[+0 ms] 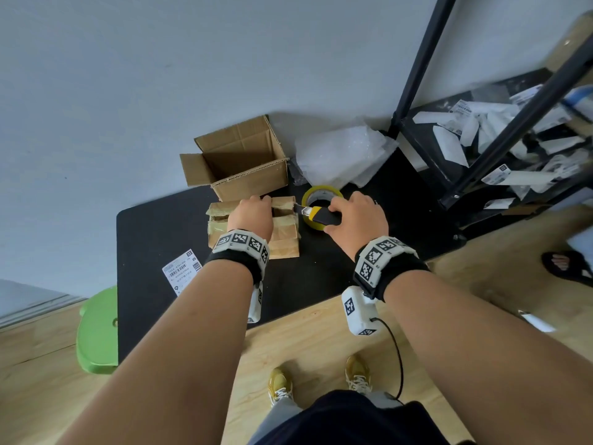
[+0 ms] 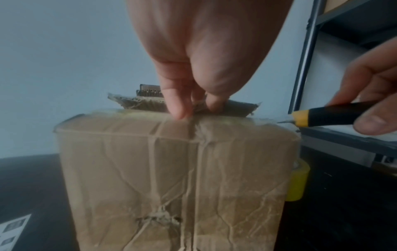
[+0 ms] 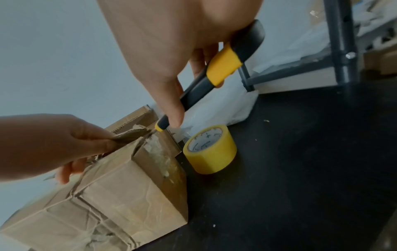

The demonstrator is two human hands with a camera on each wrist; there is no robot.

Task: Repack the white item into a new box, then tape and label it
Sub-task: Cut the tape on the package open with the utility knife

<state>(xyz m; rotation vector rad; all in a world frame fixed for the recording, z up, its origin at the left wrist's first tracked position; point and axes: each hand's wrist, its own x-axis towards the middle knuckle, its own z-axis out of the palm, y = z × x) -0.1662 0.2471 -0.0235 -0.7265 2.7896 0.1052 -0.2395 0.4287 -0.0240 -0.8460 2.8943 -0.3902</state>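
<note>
An old, crumpled, taped cardboard box [image 1: 284, 236] [image 2: 171, 178] [image 3: 120, 190] lies on the black mat [image 1: 167, 226]. My left hand [image 1: 252, 208] [image 2: 191, 108] [image 3: 55, 142] pinches its far top flap and lifts it. My right hand [image 1: 349, 216] [image 3: 171, 101] grips a black and yellow utility knife [image 1: 321, 215] [image 2: 322, 117] [image 3: 217, 69], with the blade tip at the box's right top edge by the raised flap. A new open cardboard box [image 1: 244, 162] stands just behind. A yellow tape roll [image 1: 321, 200] [image 3: 211, 149] sits right of the old box. The white item is hidden.
A printed label [image 1: 181, 273] lies on the mat at the left. Clear bubble wrap [image 1: 340, 155] is heaped behind the tape. A black metal rack [image 1: 481, 123] with white packets stands at the right. A green stool [image 1: 98, 332] sits at the mat's left corner.
</note>
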